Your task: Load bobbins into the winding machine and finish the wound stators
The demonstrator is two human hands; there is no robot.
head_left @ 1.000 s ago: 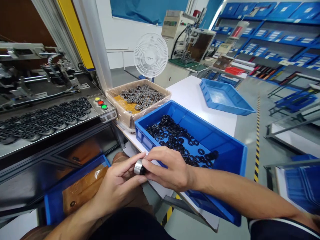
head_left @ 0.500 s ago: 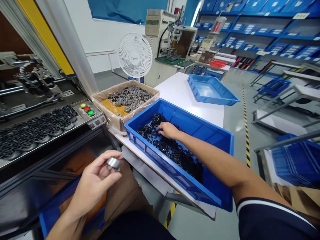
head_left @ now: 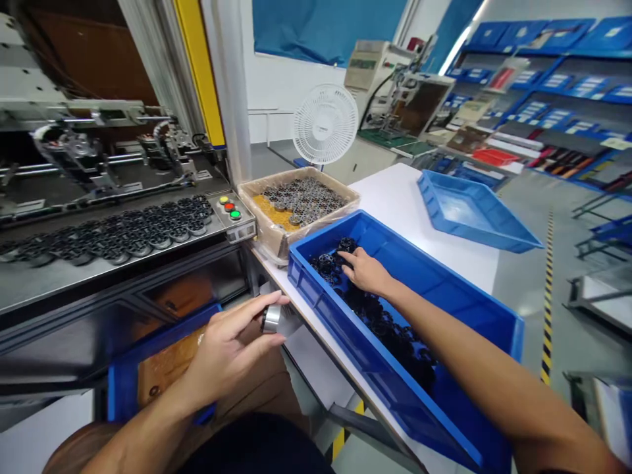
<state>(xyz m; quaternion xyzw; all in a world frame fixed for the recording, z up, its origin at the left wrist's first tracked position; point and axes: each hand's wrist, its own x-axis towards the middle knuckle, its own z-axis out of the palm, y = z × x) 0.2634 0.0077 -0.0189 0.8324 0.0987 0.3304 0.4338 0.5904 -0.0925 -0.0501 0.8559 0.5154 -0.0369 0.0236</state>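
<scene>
White bench top (head_left: pixel 405 204), set close to the machine ledge (head_left: pixel 29 286), presumably to keep everything within arm's reach. Blue bin (head_left: pixel 444 289) along its edge, open and wide, which likely suits loose picking of the black rings (head_left: pixel 375 319) inside. Right hand (head_left: pixel 365 271) dips in among them, fingers curled; from where I stand, cannot tell whether one is pinched. Left hand (head_left: pixel 222 342), outside the bin, pinches a metal-banded part (head_left: pixel 271 318) between thumb and fingers, apparently for a steady hold. Lined carton (head_left: pixel 264 230) of grey parts (head_left: pixel 316 197) just beside.
</scene>
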